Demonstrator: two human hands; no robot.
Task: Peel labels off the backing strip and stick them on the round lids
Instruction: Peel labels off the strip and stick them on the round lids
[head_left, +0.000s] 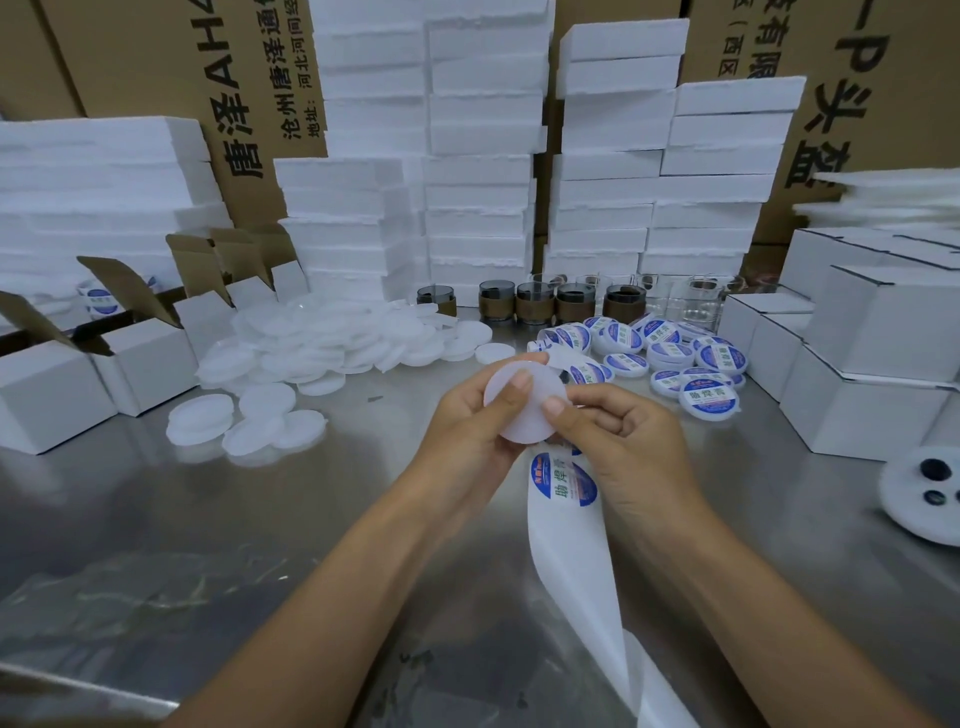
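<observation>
Pinching one blank lid (521, 410) between your left hand (470, 434) and right hand (621, 441), you have the backing strip (569, 545) trailing toward six o'clock. Labelled lids (711, 397) sit at one o'clock; far more blanks (311, 348) wait at ten.

Left hand (470, 423) and right hand (618, 431) grip lid (522, 402).

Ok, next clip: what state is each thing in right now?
Held lid, blank, gripped by left hand and right hand.
Backing strip, hanging below the hands, one label on it.
Blank lids, piled, unlabelled.
Finished lids, labelled, heaped.
Left boxes, flaps open.
</observation>
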